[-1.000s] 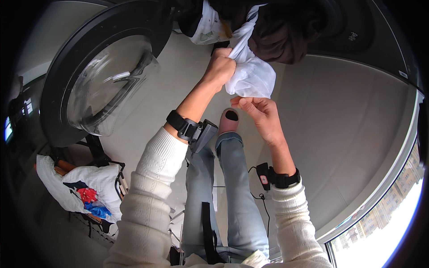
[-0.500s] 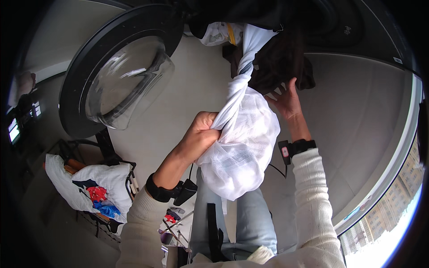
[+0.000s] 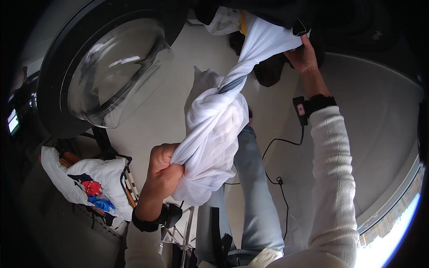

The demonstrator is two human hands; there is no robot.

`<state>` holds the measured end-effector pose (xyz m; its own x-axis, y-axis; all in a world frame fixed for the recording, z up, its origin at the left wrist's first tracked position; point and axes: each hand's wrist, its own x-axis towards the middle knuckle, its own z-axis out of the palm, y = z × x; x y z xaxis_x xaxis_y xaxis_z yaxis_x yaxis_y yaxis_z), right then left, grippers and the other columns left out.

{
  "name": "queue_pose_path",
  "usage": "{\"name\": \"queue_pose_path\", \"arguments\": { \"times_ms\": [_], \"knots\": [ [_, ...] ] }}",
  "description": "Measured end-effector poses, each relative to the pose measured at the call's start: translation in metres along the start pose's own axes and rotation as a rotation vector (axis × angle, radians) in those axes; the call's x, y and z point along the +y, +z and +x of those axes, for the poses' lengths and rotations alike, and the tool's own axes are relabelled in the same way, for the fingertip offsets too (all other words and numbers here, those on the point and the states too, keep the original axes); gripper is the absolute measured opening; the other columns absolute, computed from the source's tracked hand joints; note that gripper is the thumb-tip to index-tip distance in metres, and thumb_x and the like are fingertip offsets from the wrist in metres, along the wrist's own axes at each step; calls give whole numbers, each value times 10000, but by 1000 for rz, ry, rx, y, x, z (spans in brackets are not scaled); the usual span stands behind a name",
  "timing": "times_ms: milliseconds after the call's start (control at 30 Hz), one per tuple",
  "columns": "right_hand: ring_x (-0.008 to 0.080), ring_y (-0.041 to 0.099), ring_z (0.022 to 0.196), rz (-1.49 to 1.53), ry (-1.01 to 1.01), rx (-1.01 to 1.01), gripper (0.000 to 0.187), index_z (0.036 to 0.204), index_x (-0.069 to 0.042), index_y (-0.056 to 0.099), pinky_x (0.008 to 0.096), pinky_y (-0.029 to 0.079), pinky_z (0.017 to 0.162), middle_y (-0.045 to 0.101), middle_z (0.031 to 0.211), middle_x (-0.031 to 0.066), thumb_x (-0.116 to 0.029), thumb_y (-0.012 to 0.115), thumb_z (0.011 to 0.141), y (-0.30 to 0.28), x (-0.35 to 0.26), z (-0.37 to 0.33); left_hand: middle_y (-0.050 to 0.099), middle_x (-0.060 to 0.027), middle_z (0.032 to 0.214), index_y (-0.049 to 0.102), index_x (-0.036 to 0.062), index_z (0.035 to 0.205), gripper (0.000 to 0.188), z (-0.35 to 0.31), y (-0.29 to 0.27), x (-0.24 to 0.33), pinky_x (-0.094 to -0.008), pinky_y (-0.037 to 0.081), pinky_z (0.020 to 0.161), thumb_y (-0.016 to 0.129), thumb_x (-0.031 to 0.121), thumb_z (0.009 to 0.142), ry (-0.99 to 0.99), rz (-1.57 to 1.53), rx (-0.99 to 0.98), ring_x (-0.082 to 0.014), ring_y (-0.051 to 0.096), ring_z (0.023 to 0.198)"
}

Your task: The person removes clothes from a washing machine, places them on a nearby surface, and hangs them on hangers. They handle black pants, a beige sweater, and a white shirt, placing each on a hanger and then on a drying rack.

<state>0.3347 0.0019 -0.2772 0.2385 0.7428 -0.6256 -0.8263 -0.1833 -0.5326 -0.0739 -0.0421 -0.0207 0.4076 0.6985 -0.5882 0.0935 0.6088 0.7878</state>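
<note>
My left hand (image 3: 163, 172) is closed round the lower end of a long white cloth (image 3: 210, 109). The cloth is twisted like a rope in its middle and fans out toward the top. A sheer white mesh bundle, perhaps a laundry bag (image 3: 201, 178), hangs beside the twist, bunched against it. At the upper right, my right hand (image 3: 304, 57) is at a dark garment (image 3: 270, 73) beside the cloth's spread edge. Its thumb points up and its fingers look curled, partly hidden by the dark fabric. A white piece with a yellow strip (image 3: 225, 21) hangs left of the cloth.
A round black machine door with a clear glass bowl (image 3: 111, 67) stands open at the upper left. Lower left, a rack holds white, red and blue laundry (image 3: 94, 187). A black cable (image 3: 286, 201) trails from my right wrist. A window (image 3: 393, 228) is at the lower right.
My left hand has drawn the white cloth down and to the left, with the mesh bundle following. My right hand has risen from beside the bundle to the dark garment, its spread fingers now curled.
</note>
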Motion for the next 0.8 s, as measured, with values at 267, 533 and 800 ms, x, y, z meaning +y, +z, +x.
{"name": "queue_pose_path", "arguments": {
  "times_ms": [267,533,800],
  "knots": [
    [239,597,1048,65,-53,490,356,1122,19,593,376,472,958,623,1127,106,-157,716,838,-62,-7,-170,687,-95,870,656,-68,925,361,-37,-41,30,-276,503,739,427,-91,647,28,-134,369,-149,632,769],
    [322,593,1116,-177,-157,284,754,1363,62,375,399,498,982,554,1255,213,6,650,663,41,-58,-363,699,-78,889,678,-47,914,375,-79,-57,30,-250,487,732,409,-76,653,-25,-156,159,-116,628,778],
    [313,492,1256,-348,-356,244,963,1387,85,366,384,316,1120,508,1348,185,-89,717,508,179,-91,-506,690,-152,1015,639,-72,1085,439,-213,-141,58,-323,552,787,473,-23,681,77,-270,376,-219,682,866]
  ]
}}
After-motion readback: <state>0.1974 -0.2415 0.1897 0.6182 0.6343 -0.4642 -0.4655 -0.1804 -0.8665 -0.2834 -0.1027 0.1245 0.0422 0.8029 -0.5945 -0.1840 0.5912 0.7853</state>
